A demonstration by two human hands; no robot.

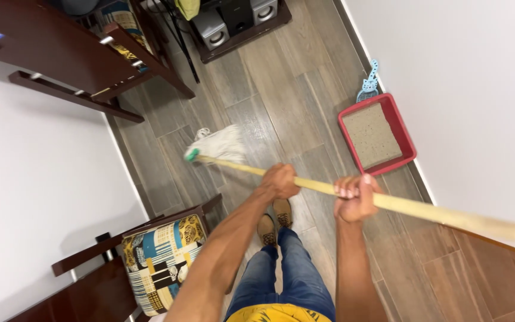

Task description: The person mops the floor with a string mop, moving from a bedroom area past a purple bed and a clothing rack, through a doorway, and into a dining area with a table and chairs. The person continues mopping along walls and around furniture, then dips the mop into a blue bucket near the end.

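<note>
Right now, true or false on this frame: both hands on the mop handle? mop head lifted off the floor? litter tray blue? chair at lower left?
1. Both hands grip the mop handle: true, left hand and right hand.
2. The mop head is lifted off the floor: false, it rests on the wood-look floor.
3. The litter tray is blue: false, it is red, beside the right wall.
4. A chair with a patterned seat stands at lower left: true.
</note>
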